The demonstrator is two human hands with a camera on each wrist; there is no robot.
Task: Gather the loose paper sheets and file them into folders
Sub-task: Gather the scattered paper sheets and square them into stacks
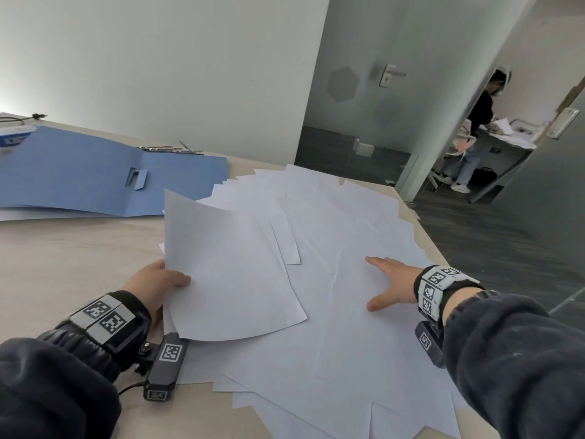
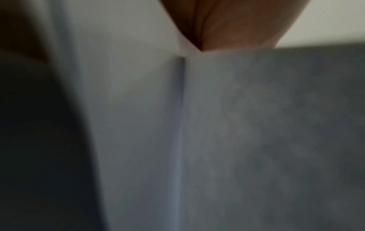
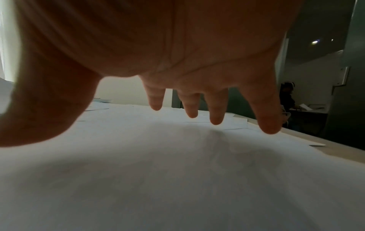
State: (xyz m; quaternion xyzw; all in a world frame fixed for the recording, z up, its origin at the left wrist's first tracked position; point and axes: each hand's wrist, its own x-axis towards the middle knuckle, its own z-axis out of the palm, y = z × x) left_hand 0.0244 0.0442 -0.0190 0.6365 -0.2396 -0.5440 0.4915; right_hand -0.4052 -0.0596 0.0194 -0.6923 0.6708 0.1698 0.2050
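Many loose white sheets (image 1: 342, 223) lie fanned over the right half of the table. My left hand (image 1: 158, 286) pinches a small stack of sheets (image 1: 231, 274) by its left edge, thumb on top, lifting it curled above the pile. The left wrist view shows only blurred paper (image 2: 217, 125) and part of the hand (image 2: 227, 23). My right hand (image 1: 389, 283) is spread flat just over the pile with straight fingers (image 3: 216, 115) and holds nothing. An open blue folder (image 1: 95, 172) with a metal clip (image 1: 171, 149) lies at the table's far left.
The table's right edge (image 1: 424, 236) runs close past the pile, with dark carpet below. A blue and white box (image 1: 14, 136) sits by the folder. A person (image 1: 474, 128) stands at a desk beyond a glass door (image 1: 380, 90).
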